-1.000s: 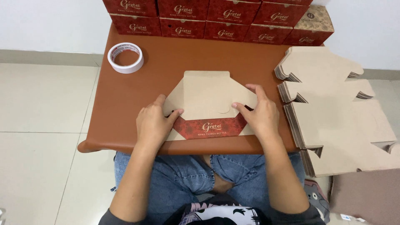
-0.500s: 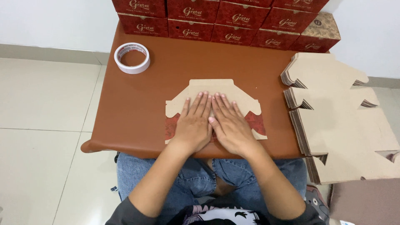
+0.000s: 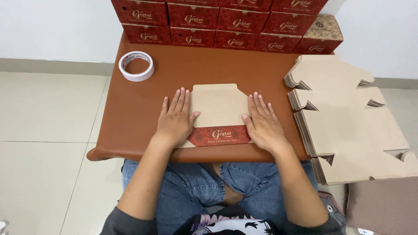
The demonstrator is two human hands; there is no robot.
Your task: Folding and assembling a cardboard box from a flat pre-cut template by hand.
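Both hands have slid apart since half a second ago: they sat together over the middle of the blank, now one lies at each side. Your left hand (image 3: pixel 175 118) lies flat, fingers (image 3: pixel 176 99) straight and spread, gripping nothing, palm on the left flap of the folded cardboard blank (image 3: pixel 219 109). Your right hand (image 3: pixel 263 122) mirrors it on the right flap, likewise flat and released. Blank lies near the front edge of the brown surface (image 3: pixel 209 65), kraft side up, with a red printed band along its near edge.

Risks, as judged: uneven pressure between the hands may skew the creases. With the blank so near the edge, a push toward you could slide it off onto your lap.

Outward: white tape roll (image 3: pixel 136 66) at far left, well apart. Red boxes (image 3: pixel 226 19) stacked in rows along the back, each with a pale logo on its face; rightmost one has a brown patterned top. Stack of flat kraft blanks (image 3: pixel 348 122) lies off the right side.
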